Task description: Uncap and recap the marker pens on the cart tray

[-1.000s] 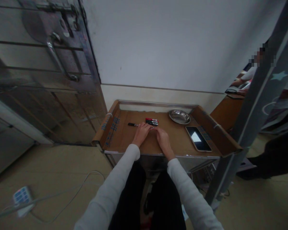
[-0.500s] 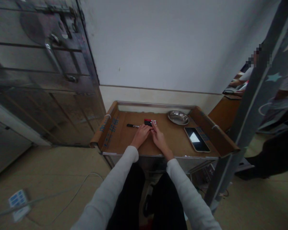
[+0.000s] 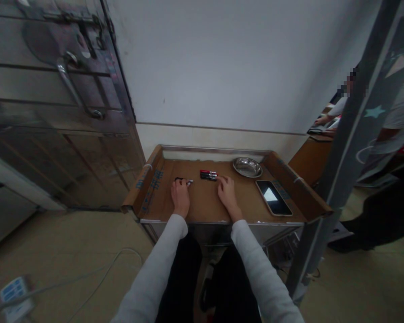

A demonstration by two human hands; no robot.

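Observation:
My left hand (image 3: 181, 196) is at the left part of the cardboard-lined table, its fingers closed on a black pen (image 3: 189, 182) that lies crosswise. My right hand (image 3: 226, 190) rests right of centre, fingers slightly bent and apart, its fingertips beside the right end of the other pens. Those are a red pen (image 3: 207, 172) and, just in front of it, black pens (image 3: 208, 176), lying side by side. To the right sit a round metal dish (image 3: 247, 167) and a phone (image 3: 274, 198) with its screen up.
The table (image 3: 161, 208) has raised cardboard sides. A metal post (image 3: 340, 157) stands close on its right, with people beyond. A metal door (image 3: 87, 148) is at the left; a cable and power strip (image 3: 16, 296) lie on the floor.
My hands, together near the middle before, have parted. The left moved left onto the separate black pen; the right moved slightly right. The camera view shifted a little.

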